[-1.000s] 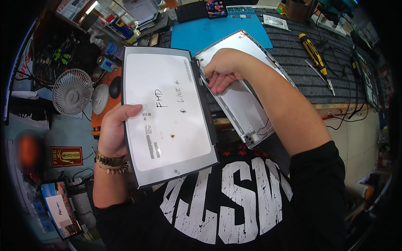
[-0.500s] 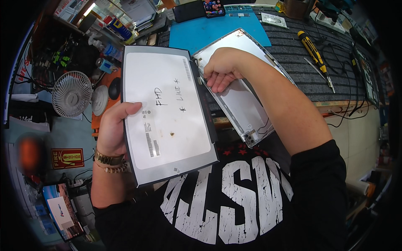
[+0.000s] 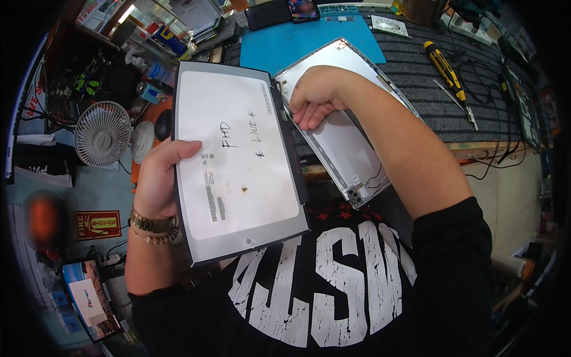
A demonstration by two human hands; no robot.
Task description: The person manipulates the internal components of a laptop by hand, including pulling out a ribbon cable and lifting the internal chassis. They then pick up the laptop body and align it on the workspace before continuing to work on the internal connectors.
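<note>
A laptop display panel [image 3: 262,196], with its white back facing up, is tilted in front of me. It carries handwritten marks, printed labels and a small brown spot. My left hand [image 3: 162,178] grips its left edge, thumb on the back and fingers hidden underneath. Against the panel's right side lies a silver laptop lid [image 3: 351,152], its inner face up, with a thin black cable at its near end. My right hand [image 3: 318,98] reaches over the lid to the narrow strip between lid and panel. Its fingers are curled and the fingertips hidden, so what they pinch cannot be made out.
A blue mat [image 3: 267,50] lies beyond on the ridged grey bench surface. A yellow-black screwdriver [image 3: 445,68] and a thin metal tool [image 3: 447,94] rest at the right. At the left are a white fan [image 3: 102,134], a black mouse [image 3: 163,125] and clutter.
The panel's left edge has shifted slightly up and away with my left hand, and my left forearm has moved a little left. My right hand stays almost in place.
</note>
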